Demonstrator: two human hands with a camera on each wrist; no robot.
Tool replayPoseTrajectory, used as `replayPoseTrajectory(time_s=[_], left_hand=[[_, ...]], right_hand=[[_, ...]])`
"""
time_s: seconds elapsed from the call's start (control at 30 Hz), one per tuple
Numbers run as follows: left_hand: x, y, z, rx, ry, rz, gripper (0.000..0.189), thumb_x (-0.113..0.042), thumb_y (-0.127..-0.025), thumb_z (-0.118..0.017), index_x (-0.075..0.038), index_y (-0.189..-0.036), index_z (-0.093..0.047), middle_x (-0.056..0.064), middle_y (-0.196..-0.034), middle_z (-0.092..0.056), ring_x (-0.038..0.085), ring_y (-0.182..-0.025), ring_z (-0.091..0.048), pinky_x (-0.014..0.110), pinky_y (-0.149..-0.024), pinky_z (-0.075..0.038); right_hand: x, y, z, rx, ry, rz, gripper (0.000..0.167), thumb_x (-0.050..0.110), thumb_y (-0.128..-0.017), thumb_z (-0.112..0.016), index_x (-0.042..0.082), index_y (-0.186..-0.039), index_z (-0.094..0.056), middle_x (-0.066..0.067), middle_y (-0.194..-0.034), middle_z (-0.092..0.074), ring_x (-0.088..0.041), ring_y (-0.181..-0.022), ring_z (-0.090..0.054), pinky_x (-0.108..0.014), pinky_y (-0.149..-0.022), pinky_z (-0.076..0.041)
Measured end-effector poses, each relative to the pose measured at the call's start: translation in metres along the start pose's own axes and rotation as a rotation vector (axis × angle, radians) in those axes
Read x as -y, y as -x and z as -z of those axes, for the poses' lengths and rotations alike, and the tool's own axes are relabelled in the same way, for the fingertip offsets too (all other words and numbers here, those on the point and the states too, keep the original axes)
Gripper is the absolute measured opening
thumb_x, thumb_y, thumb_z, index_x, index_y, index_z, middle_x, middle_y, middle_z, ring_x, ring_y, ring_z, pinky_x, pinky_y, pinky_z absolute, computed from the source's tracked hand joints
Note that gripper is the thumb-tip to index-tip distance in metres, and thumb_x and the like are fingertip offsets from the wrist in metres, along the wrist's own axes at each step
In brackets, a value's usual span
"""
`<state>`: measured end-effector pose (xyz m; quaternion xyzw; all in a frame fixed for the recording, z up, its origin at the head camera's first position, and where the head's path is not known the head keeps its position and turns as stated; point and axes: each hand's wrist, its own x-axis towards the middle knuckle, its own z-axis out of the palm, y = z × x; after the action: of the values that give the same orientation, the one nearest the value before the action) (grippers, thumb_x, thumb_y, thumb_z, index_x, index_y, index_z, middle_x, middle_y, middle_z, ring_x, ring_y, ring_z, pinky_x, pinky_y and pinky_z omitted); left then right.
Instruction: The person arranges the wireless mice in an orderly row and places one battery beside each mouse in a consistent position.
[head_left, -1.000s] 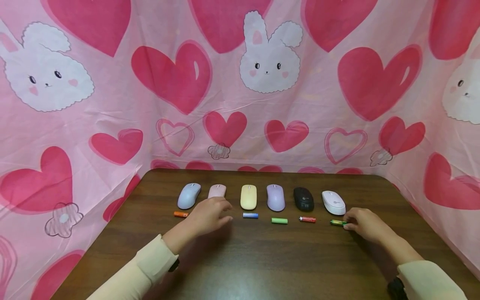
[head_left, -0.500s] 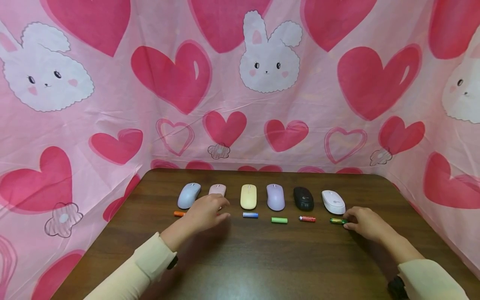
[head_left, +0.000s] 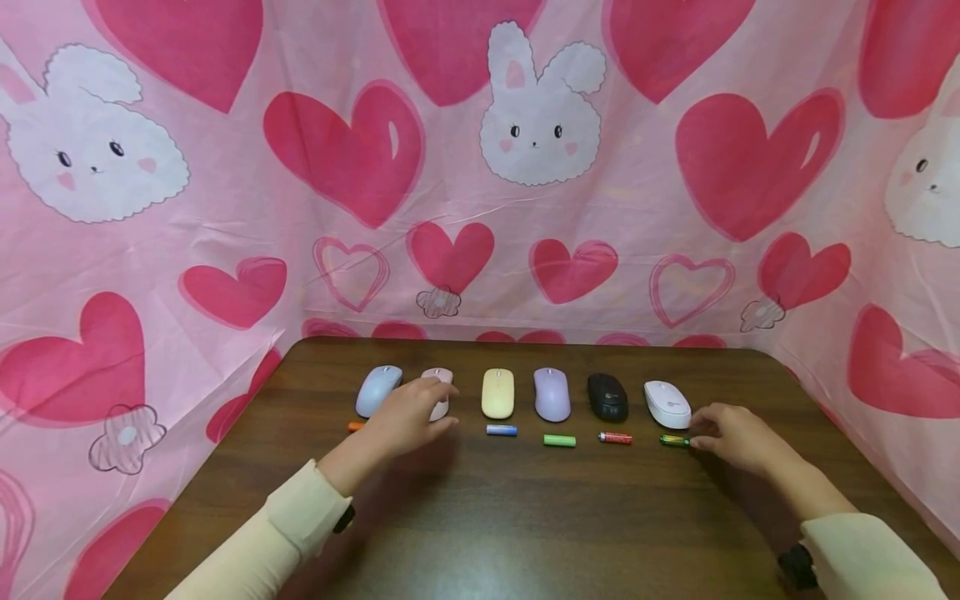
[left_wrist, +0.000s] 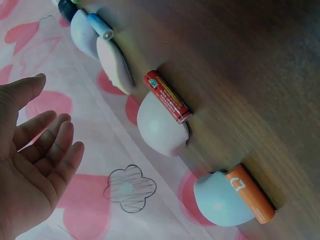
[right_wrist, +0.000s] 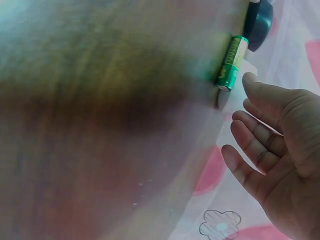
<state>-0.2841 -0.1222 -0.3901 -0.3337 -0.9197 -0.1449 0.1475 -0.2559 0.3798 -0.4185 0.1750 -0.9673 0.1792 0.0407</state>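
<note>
My left hand hovers with relaxed fingers and spread thumb over the pink mouse, partly covering it. A red battery lies before that mouse in the left wrist view; the hand hides it in the head view. Near the wrist are the light blue mouse and an orange battery. My right hand, fingers loosely bent, is beside the right end of a green-and-yellow battery, which lies in front of the white mouse. Its palm holds nothing in the right wrist view.
Between the hands, a yellow mouse, a purple mouse and a black mouse stand in a row. Before them lie a blue battery, a light green battery and a red battery. A heart-print cloth surrounds the brown table.
My right fingers have come off the green-and-yellow battery's end, and that battery sits slightly farther back. My left hand has shifted a little to the left and away from me.
</note>
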Motion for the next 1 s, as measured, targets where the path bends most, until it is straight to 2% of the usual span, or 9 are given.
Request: replayPoseTrajectory(time_s=[0.3, 0.53, 1.0], left_hand=[[0.003, -0.002, 0.007, -0.026, 0.002, -0.010, 0.041, -0.029, -0.081, -0.079, -0.006, -0.113, -0.067, 0.009, -0.113, -0.065, 0.026, -0.104, -0.062, 0.042, -0.087, -0.049], [0.007, -0.006, 0.009, -0.064, -0.016, -0.039, 0.042, -0.029, -0.081, -0.079, -0.004, -0.113, -0.067, 0.008, -0.106, -0.065, 0.025, -0.098, -0.062, 0.041, -0.084, -0.051], [0.011, -0.017, 0.014, -0.078, -0.018, -0.010, 0.041, -0.031, -0.082, -0.078, -0.005, -0.112, -0.067, 0.008, -0.102, -0.063, 0.023, -0.095, -0.060, 0.039, -0.083, -0.050]], right_hand=[[0.007, -0.005, 0.009, -0.072, 0.029, 0.035, 0.026, 0.012, -0.078, -0.079, -0.003, -0.095, -0.067, -0.007, -0.088, -0.067, -0.026, -0.080, -0.064, -0.049, -0.072, -0.051], [0.021, -0.011, 0.014, -0.122, 0.068, 0.088, 0.026, 0.011, -0.080, -0.077, -0.003, -0.099, -0.067, -0.012, -0.092, -0.067, -0.032, -0.085, -0.064, -0.053, -0.077, -0.049], [0.048, -0.025, 0.021, -0.137, 0.087, 0.088, 0.032, 0.015, -0.084, -0.076, -0.004, -0.108, -0.066, -0.017, -0.102, -0.066, -0.033, -0.089, -0.063, -0.054, -0.080, -0.048]])
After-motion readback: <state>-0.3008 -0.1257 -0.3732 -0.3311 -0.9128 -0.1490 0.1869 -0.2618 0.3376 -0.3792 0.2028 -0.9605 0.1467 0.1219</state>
